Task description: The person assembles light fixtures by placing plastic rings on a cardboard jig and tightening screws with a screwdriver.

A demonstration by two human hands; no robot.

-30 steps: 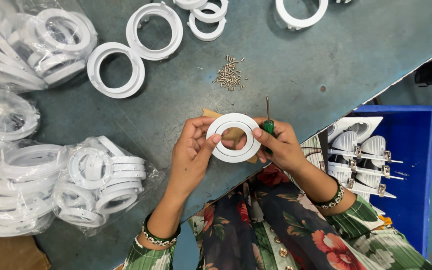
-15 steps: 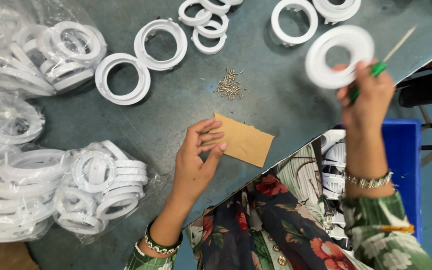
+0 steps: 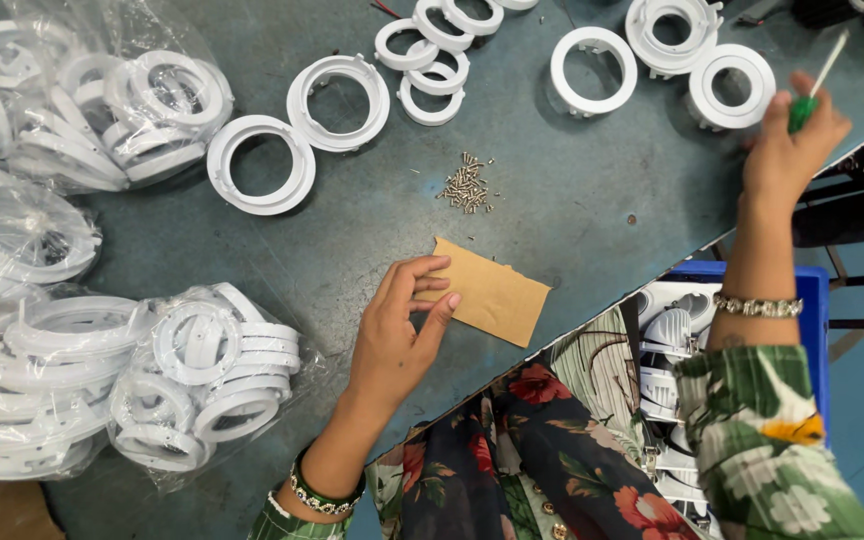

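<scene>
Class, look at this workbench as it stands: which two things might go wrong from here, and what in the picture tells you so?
1. The cardboard juts over the table edge, and the left hand only touches one end; it may slip off.
2. The screws lie in a loose heap with strays around; a hand passing over could scatter them.
3. The right hand grips a screwdriver beside the ring; its tip might scratch the plastic.
</scene>
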